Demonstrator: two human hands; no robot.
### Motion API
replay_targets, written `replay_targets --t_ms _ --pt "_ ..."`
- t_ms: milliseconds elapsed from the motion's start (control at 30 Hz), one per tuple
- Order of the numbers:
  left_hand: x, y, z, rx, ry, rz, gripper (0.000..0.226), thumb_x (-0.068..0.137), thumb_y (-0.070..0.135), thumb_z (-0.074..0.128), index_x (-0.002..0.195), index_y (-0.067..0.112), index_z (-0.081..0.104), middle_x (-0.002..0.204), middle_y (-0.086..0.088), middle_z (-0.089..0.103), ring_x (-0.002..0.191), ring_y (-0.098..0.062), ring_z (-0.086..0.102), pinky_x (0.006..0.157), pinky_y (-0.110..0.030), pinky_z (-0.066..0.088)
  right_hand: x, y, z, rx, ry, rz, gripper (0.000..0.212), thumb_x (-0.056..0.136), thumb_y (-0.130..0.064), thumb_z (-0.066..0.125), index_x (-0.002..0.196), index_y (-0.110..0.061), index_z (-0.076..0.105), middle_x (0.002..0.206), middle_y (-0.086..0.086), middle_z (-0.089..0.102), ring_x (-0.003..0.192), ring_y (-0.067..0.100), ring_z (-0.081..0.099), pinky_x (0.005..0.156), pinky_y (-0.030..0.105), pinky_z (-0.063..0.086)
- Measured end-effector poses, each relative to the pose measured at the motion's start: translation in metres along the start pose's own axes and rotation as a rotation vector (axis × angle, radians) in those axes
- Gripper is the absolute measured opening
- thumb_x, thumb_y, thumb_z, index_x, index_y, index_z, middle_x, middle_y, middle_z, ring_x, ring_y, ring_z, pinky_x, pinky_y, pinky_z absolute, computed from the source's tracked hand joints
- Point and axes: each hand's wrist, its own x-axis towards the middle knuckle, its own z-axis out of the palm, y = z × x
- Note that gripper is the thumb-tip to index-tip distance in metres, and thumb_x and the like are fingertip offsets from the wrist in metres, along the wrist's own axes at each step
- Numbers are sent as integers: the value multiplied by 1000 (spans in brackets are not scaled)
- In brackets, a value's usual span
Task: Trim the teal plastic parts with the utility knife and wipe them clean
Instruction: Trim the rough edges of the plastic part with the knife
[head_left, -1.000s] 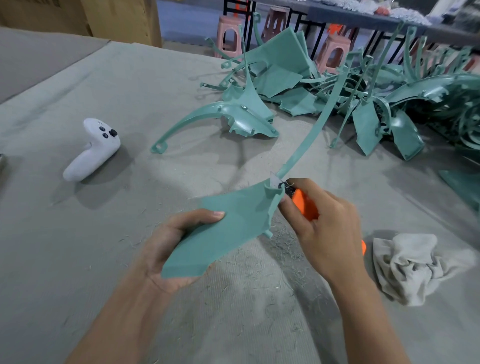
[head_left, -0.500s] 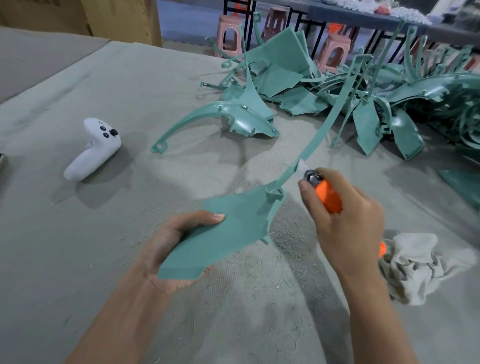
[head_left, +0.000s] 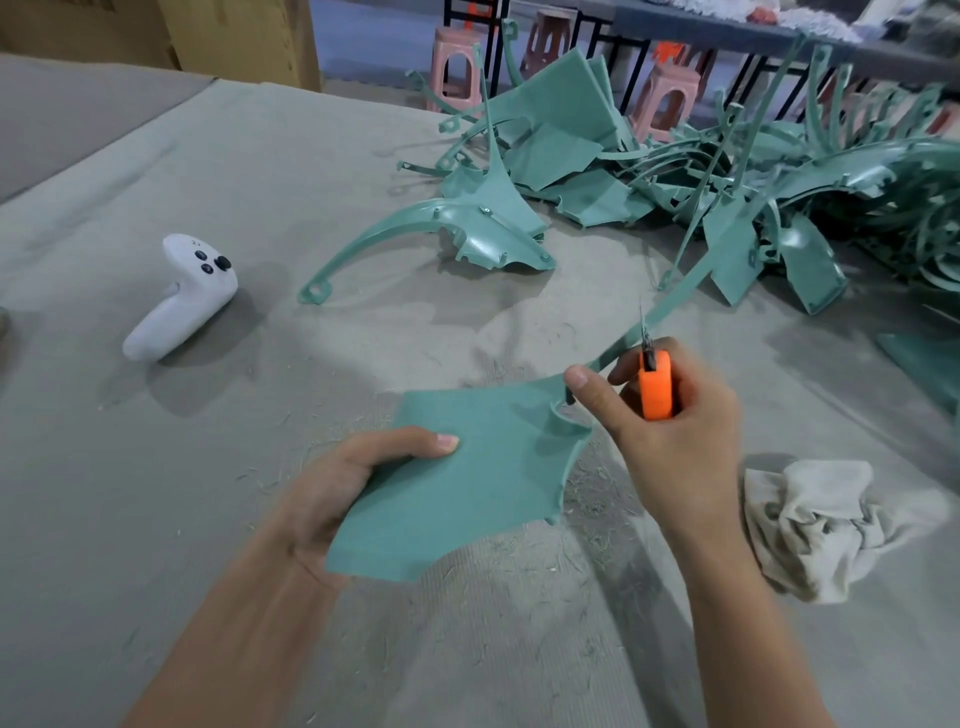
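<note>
Hands are both occupied: the flat teal plastic part (head_left: 467, 488) is gripped by the left hand (head_left: 353, 483) above the grey surface (head_left: 104, 519), the orange utility knife (head_left: 655, 387) by the right hand (head_left: 675, 447). If the blade skids off the part's thin strip, the nearby thumb could be nicked.

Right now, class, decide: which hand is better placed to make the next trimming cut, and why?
Right. The right hand grips the orange utility knife, blade at the thin strip of the teal part; the left hand only holds that part's broad panel.
</note>
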Motion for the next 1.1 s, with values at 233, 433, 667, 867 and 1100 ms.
replay_targets --t_ms 233,433,667,867,1100 --pt "-4 4 0 0 -154 -119 16 68 13 68 74 3 78 67 -12 71 48 -20 66 42 -23 51 6 7 -8 71 174 111 37 81 -43 76 69 -16 53 54 -12 41 55 18 34 52 47 39" --pt "-5 4 3 -9 -155 -89 17 67 16 65 66 4 77 64 -13 70 45 -21 65 39 -23 50 8 4 -10 29 236 109 36 88 -46 66 68 -20 52 54 -11 42 56 36 40 52 56 45" --pt "-7 2 7 -73 -41 140 16 63 10 71 77 4 76 71 -15 70 50 -25 67 40 -27 50 2 3 -3 -124 -215 -71 47 87 -62 49 73 -17 56 56 4 45 48 8 38 47 14 32" --pt "-2 -2 7 45 130 350 31 61 17 71 91 8 70 82 -13 74 64 -26 70 48 -32 53 7 8 -8 92 -313 65 38 88 -57 48 81 -22 62 64 -3 61 47 7 45 45 19 35" --pt "-4 -2 8 38 116 340 26 62 17 71 87 9 71 80 -12 73 62 -25 69 46 -31 52 6 9 -10 81 -405 32 35 100 -41 41 88 -26 70 60 -11 62 42 4 48 44 16 38"
